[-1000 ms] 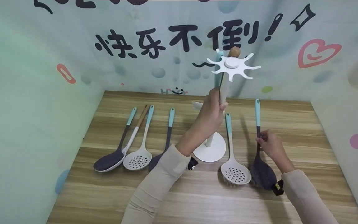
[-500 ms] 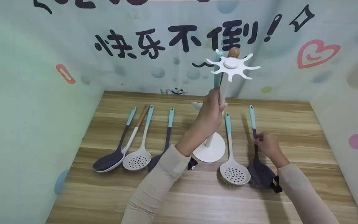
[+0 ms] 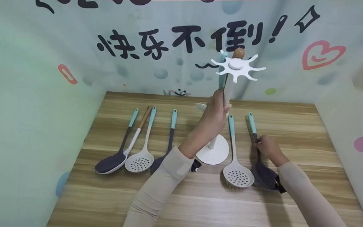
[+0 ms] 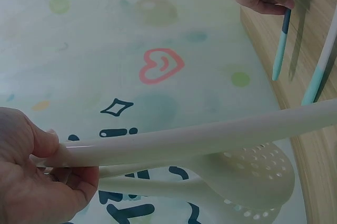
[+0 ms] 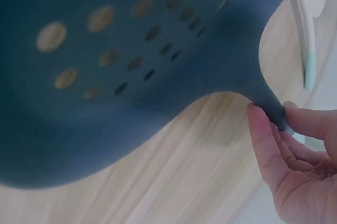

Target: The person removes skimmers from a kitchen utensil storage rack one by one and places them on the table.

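Note:
My left hand (image 3: 211, 118) grips the pole of a white utensil stand (image 3: 213, 159), high up below its star-shaped ring of hooks (image 3: 236, 65). In the left wrist view, pale utensils, including a perforated skimmer (image 4: 258, 171), hang behind the pole (image 4: 210, 134). A turquoise handle and a brown-tipped one show at the hooks. With thumb and fingers, my right hand (image 3: 269, 148) pinches the neck of a dark skimmer (image 3: 263, 175) with a turquoise handle end. Its holes and the pinch show in the right wrist view, above the wooden surface; the head camera sees the bowl low over the table.
A white skimmer (image 3: 238, 173) lies left of the dark one. On the left lie another white skimmer (image 3: 139, 161), a dark turner-like spoon (image 3: 110, 162) over a white brown-handled utensil (image 3: 134, 138), and a dark utensil (image 3: 171, 135) partly behind my left sleeve. Printed cloth walls surround the wooden table (image 3: 106, 201).
My right hand has moved slightly left with the dark skimmer, and its handle end has come left and nearer. My left hand stays on the stand's pole.

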`<state>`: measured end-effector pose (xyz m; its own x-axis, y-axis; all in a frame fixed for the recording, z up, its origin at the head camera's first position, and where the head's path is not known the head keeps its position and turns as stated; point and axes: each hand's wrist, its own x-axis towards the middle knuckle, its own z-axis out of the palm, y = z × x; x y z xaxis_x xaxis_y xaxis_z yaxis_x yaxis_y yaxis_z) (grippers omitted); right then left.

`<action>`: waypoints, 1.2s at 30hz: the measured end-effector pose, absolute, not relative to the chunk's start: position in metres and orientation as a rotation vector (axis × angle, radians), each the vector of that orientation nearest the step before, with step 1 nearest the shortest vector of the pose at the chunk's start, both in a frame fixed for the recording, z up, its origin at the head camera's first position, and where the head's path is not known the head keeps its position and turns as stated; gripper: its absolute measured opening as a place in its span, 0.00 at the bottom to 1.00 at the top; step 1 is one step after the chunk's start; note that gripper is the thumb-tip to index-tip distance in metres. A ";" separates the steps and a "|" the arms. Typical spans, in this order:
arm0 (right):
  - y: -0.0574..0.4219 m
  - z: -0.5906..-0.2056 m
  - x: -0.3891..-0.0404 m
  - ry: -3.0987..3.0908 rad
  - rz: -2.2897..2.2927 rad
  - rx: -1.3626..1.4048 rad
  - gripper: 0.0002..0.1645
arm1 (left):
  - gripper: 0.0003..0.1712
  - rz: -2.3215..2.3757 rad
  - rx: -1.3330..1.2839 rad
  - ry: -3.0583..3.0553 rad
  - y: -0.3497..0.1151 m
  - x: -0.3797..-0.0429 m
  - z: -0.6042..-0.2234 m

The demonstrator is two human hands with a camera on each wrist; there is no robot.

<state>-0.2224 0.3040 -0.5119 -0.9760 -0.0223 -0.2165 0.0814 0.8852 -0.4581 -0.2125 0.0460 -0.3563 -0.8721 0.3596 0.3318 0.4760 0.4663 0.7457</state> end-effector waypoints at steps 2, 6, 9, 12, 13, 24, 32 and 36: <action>0.303 -0.512 -0.223 2.827 -0.662 0.046 0.17 | 0.25 -1.372 -0.737 -2.583 0.046 -0.212 -0.356; 0.302 -0.513 -0.225 2.811 -0.593 0.037 0.18 | 0.25 -1.351 -0.745 -2.578 0.046 -0.213 -0.356; 0.301 -0.513 -0.226 2.796 -0.572 0.045 0.19 | 0.25 -1.343 -0.758 -2.571 0.046 -0.214 -0.356; 0.302 -0.512 -0.228 2.772 -0.557 0.052 0.20 | 0.26 -1.342 -0.762 -2.576 0.046 -0.214 -0.357; 0.302 -0.511 -0.228 2.763 -0.550 0.048 0.21 | 0.26 -1.343 -0.762 -2.576 0.047 -0.214 -0.357; 0.304 -0.508 -0.228 2.700 -0.575 0.018 0.25 | 0.26 -1.357 -0.744 -2.587 0.047 -0.214 -0.357; 0.308 -0.491 -0.230 2.547 -0.774 0.102 0.35 | 0.25 -1.390 -0.735 -2.590 0.047 -0.214 -0.357; 0.307 -0.473 -0.230 2.588 -0.810 0.042 0.35 | 0.25 -1.366 -0.741 -2.583 0.047 -0.214 -0.356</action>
<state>-0.2302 0.3066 -0.4725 -0.9087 -0.0962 -0.4063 0.1526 0.8293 -0.5375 -0.2138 0.0466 -0.3563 -0.8715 0.3620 0.3308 0.4772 0.4708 0.7421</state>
